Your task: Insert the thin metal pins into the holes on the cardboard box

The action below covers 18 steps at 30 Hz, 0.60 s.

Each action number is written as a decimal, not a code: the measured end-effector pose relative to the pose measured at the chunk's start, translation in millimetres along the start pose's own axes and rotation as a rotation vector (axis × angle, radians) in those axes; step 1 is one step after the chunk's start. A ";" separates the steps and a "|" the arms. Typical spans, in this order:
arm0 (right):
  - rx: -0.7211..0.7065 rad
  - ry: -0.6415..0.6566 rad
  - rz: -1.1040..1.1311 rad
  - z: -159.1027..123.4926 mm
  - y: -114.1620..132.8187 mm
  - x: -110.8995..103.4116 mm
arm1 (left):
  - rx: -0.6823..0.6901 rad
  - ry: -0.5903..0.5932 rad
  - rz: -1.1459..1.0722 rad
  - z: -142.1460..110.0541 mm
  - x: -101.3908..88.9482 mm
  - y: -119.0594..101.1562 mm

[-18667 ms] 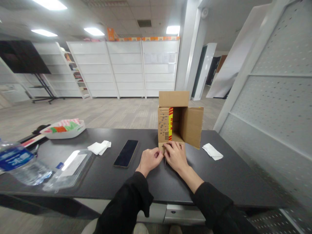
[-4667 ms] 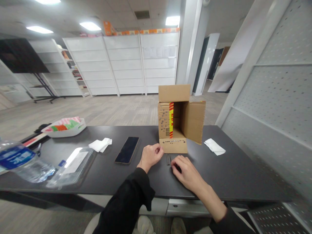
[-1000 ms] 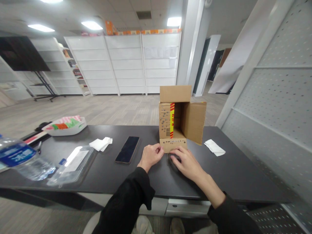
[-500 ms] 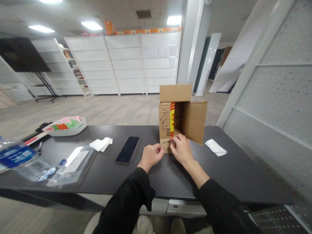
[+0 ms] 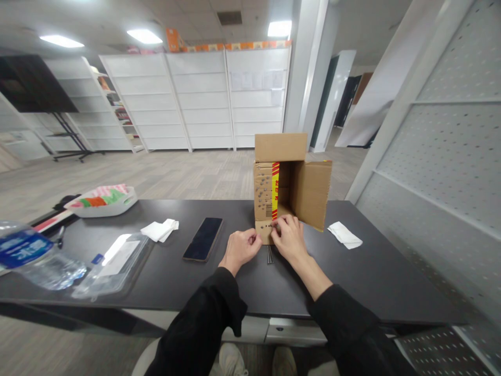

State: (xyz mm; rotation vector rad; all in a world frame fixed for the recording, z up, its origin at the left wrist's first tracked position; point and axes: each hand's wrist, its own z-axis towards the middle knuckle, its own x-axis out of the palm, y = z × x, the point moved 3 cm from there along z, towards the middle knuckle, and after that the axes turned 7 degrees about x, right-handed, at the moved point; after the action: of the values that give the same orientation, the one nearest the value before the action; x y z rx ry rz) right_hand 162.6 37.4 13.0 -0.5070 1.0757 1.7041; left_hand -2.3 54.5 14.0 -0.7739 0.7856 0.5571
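An open cardboard box point(image 5: 263, 201) stands on the dark table, its front covered with many small dark round spots and a yellow-red tape strip. Its lower flap point(image 5: 264, 237) hangs at the front with a short row of dark dots. My right hand point(image 5: 289, 237) is closed at the flap's right part, fingertips pinched together; whatever is between them is hidden. At the flap's left edge, my left hand point(image 5: 241, 247) has its fingers curled and thumb pressed in, and its contents cannot be seen. Several thin metal screws or nails point(image 5: 270, 255) show below the flap.
Left of my hands lie a phone point(image 5: 203, 239), a white tissue point(image 5: 159, 230), a clear plastic case point(image 5: 113, 266) and a water bottle point(image 5: 37, 256). A white basket point(image 5: 102, 210) sits behind them. Another tissue point(image 5: 345, 235) lies right of the box, near a perforated panel point(image 5: 442, 156).
The view has shifted slightly, so everything sits a little higher and further left. Both hands keep nearly the same pose at the flap.
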 end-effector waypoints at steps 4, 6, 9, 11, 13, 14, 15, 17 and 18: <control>0.002 -0.005 0.013 0.1 -1.0 1.3 | 0.003 -0.002 -0.008 -0.1 -0.7 -0.1; 0.009 0.001 0.011 0.2 -1.2 1.5 | 0.005 -0.004 -0.009 -0.2 -0.9 -0.2; 0.009 0.007 0.006 0.4 -1.6 2.2 | 0.001 0.000 -0.008 0.2 -1.2 -0.7; 0.011 0.012 -0.002 0.5 -2.2 3.0 | -0.013 0.011 -0.005 0.6 -1.4 -1.1; 0.015 0.014 -0.005 0.5 -2.7 3.6 | -0.022 0.021 -0.001 1.0 -1.6 -1.6; 0.015 0.012 -0.002 0.5 -2.7 3.6 | -0.023 0.023 0.001 1.1 -1.8 -1.8; 0.013 0.008 0.004 0.5 -2.6 3.4 | -0.022 0.024 0.003 1.2 -2.0 -1.9; 0.009 -0.002 0.019 0.4 -2.1 2.6 | -0.019 0.022 0.005 1.1 -2.3 -1.9; 0.009 -0.005 0.024 0.4 -1.8 2.2 | -0.019 0.019 0.005 1.0 -2.4 -1.8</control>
State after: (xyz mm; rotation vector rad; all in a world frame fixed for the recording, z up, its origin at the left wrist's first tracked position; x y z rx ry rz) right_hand 163.4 39.0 10.8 -0.4861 1.0892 1.7197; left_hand -2.1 53.8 17.1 -0.7960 0.8013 0.5632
